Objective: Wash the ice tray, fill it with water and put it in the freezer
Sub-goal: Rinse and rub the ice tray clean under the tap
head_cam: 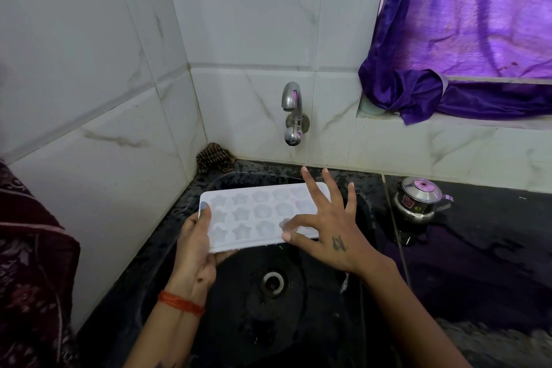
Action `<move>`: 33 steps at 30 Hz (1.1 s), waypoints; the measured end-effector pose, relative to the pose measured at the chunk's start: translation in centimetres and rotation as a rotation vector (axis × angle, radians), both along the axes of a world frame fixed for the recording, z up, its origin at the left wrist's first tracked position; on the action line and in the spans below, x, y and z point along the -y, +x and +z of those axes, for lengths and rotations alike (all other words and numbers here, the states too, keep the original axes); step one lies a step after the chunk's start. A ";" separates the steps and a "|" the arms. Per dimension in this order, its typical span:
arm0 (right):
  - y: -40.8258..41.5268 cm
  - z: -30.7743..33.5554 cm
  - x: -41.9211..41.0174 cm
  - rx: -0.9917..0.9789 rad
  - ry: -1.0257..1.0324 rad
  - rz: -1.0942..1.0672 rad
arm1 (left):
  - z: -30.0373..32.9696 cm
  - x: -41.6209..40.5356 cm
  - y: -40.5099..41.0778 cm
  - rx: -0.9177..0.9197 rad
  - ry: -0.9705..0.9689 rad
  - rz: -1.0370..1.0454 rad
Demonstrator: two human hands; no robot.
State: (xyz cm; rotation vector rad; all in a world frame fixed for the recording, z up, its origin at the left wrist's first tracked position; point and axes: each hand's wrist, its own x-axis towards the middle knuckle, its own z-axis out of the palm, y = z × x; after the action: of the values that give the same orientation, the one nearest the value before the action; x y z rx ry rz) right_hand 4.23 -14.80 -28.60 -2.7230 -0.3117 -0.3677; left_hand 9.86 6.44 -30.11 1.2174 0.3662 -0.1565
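Observation:
A white ice tray (254,215) with star and flower shaped cells is held level over the black sink (298,308). My left hand (195,243) grips its left end, thumb on top and fingers underneath. My right hand (327,225) lies spread on the tray's right end, with the thumb and forefinger pressed into a near cell and the other fingers fanned out. The chrome tap (293,112) on the tiled wall above the tray shows no running water. A thin trickle of water falls from under my right wrist.
The sink's drain (272,281) lies below the tray. A small steel kettle (419,199) stands on the dark counter to the right. A brown scrub cloth (213,157) sits in the back corner. A purple curtain (466,39) hangs over the sill at upper right.

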 end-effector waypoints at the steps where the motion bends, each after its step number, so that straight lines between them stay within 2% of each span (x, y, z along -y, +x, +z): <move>1: 0.0 0.0 0.0 -0.002 0.025 0.008 | 0.0 0.0 0.0 -0.002 -0.001 0.001; 10: -0.3 0.8 -1.6 0.078 0.098 0.051 | 0.3 0.2 -0.3 -0.011 -0.018 0.017; 16: 0.2 0.3 -3.1 0.073 -0.025 0.081 | 0.5 0.5 -0.5 0.002 -0.039 0.012; 24: 0.1 0.5 -3.3 0.016 -0.009 0.098 | 0.6 0.5 -0.6 0.005 -0.036 0.036; 33: 0.2 0.0 -2.9 0.104 -0.055 0.042 | 0.7 0.7 -0.8 0.016 -0.027 0.037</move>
State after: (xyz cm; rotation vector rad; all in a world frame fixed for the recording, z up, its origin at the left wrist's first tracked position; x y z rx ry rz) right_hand 4.41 -11.85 -28.58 -2.7518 -0.4122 -0.4975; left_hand 9.10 5.77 -29.44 1.1840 0.3719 -0.1191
